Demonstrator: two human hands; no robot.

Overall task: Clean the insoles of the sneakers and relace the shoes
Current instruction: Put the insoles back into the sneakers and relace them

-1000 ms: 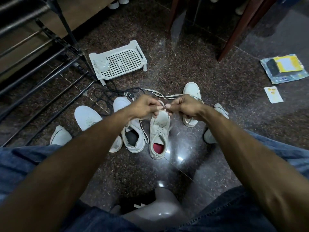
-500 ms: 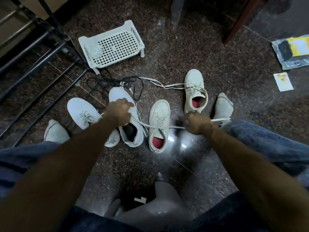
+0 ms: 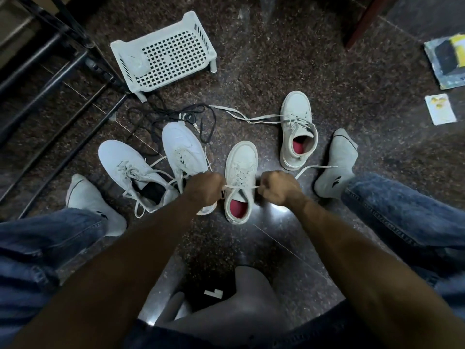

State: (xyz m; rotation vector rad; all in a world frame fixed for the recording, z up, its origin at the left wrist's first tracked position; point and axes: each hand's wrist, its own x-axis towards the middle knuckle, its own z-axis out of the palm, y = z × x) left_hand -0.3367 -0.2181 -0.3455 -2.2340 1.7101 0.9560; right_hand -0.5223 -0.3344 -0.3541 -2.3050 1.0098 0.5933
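Below me a dark speckled stone floor [image 3: 264,71], on it four white sneakers [image 3: 240,182], my socked feet [image 3: 336,165], white perforated basket [image 3: 163,54], black cord [image 3: 176,117], small card [image 3: 440,109]

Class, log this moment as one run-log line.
step: relacing | left hand, right hand: each gripping the lace | target: red-insole sneaker | lace: taut
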